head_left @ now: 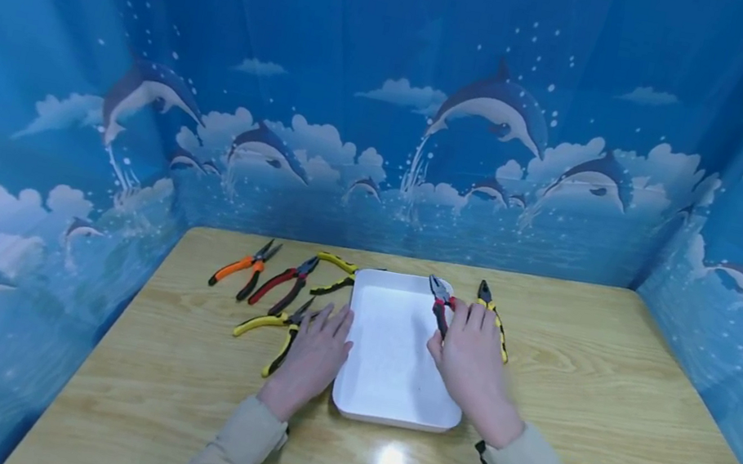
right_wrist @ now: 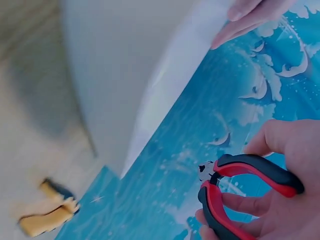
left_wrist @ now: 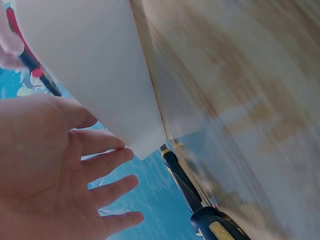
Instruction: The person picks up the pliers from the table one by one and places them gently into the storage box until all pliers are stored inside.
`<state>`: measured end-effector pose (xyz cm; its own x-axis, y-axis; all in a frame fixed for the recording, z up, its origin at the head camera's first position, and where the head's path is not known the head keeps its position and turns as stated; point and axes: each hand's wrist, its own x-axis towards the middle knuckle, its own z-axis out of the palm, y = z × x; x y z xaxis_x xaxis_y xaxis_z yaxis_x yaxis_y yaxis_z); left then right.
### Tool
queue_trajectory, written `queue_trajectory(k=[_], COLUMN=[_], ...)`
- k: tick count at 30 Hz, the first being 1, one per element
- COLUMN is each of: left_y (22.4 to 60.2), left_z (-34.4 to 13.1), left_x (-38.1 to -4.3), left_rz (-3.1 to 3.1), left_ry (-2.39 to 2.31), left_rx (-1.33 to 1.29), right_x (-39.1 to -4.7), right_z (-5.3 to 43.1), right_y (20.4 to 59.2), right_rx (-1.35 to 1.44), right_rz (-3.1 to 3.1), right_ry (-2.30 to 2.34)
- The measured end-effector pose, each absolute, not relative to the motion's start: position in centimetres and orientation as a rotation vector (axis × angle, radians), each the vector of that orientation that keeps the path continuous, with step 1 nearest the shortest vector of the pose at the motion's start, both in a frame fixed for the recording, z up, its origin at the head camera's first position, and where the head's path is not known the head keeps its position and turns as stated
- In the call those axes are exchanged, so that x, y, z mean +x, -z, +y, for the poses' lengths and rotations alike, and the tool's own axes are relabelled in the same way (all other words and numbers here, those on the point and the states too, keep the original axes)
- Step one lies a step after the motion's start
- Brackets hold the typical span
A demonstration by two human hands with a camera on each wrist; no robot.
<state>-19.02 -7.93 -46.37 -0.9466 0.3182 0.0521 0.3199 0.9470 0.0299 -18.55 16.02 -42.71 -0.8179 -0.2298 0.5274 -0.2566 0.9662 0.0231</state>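
My right hand (head_left: 475, 362) grips red-and-black pliers (head_left: 439, 302) above the far right part of a white rectangular tray (head_left: 395, 352). In the right wrist view, the handles of these pliers (right_wrist: 265, 170) are spread, with fingers about them. My left hand (head_left: 314, 355) lies along the tray's left side, its fingers extended and touching the rim. Partly under that hand are yellow-and-black long-nose pliers (head_left: 262, 323). Just beyond my right hand lie other yellow-and-black pliers (head_left: 485, 292), partly covered by it.
Left of the tray lie orange-and-black pliers (head_left: 232, 268), dark-red-and-black pliers (head_left: 271, 284) and another yellow-handled pair (head_left: 335, 261), partly hidden by the tray. The wooden table (head_left: 609, 407) is enclosed by a blue dolphin-print curtain (head_left: 372, 58).
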Motion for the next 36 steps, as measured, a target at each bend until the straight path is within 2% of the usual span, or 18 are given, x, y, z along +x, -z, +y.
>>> queue_trajectory(k=[18, 36], left_y=[46.4, 46.2], left_z=[-7.9, -8.1], left_x=[-19.1, -18.9], left_rz=[-3.05, -3.034], left_ry=[0.032, 0.056], left_rx=[-0.492, -0.509], right_x=[-22.1, -25.0], right_z=[9.4, 7.2], right_y=[43.1, 44.9], right_rx=[0.462, 0.383], right_rz=[-2.728, -3.081], right_ry=[-0.102, -0.133])
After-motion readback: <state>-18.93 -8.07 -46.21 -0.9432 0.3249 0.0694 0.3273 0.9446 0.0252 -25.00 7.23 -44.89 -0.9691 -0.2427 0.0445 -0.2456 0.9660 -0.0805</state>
